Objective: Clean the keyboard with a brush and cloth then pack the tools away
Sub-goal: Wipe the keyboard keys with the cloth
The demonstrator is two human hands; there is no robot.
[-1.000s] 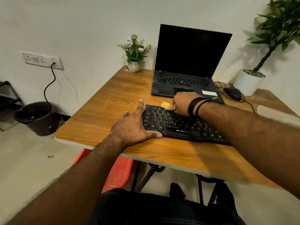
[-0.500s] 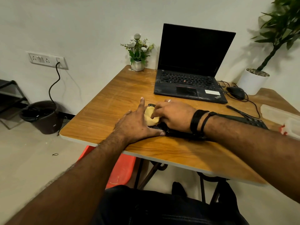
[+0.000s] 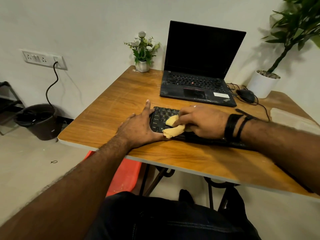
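Left hand point(image 3: 138, 126) lies flat, fingers spread and straight, bracing the left end of the keyboard point(image 3: 160, 118) on the table point(image 3: 107, 108). Right hand point(image 3: 201, 121) grips a bunched yellow cloth point(image 3: 173, 126) and presses it on the left-side keys; 2 loose folds stick out toward the left thumb. Risks: a fold snagging a keycap edge and popping it, or the keyboard sliding if the brace lifts. Further back: mouse point(image 3: 245, 95) and its cable just right, laptop point(image 3: 199, 84) behind. No brush that I can identify.
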